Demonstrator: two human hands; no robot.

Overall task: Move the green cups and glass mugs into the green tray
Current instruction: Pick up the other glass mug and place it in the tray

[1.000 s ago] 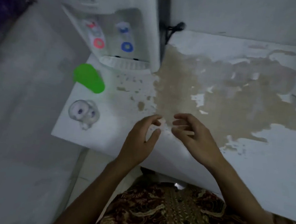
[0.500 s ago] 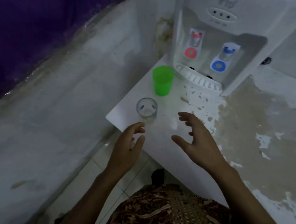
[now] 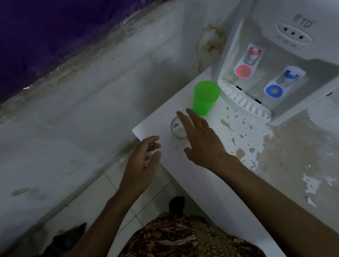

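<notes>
A green cup [image 3: 205, 97] stands upright on the white table near its left corner, just in front of the water dispenser. Below it sits a clear glass mug [image 3: 176, 127], partly covered by my right hand [image 3: 201, 141]. That hand is stretched out over the mug with spread fingers pointing toward the green cup, and it holds nothing. My left hand [image 3: 143, 167] hovers open at the table's left edge, a little below the mug, holding nothing. The green tray is out of view.
A white water dispenser [image 3: 278, 62] with a red and a blue tap stands at the back of the table [image 3: 230, 196], whose peeling surface shows brown patches. A grey wall and a purple sheet [image 3: 51, 13] lie to the left. Tiled floor is below.
The view swung left, away from the green tray. My right hand reached forward over the glass mug toward the green cup. My left hand stayed near the table's corner.
</notes>
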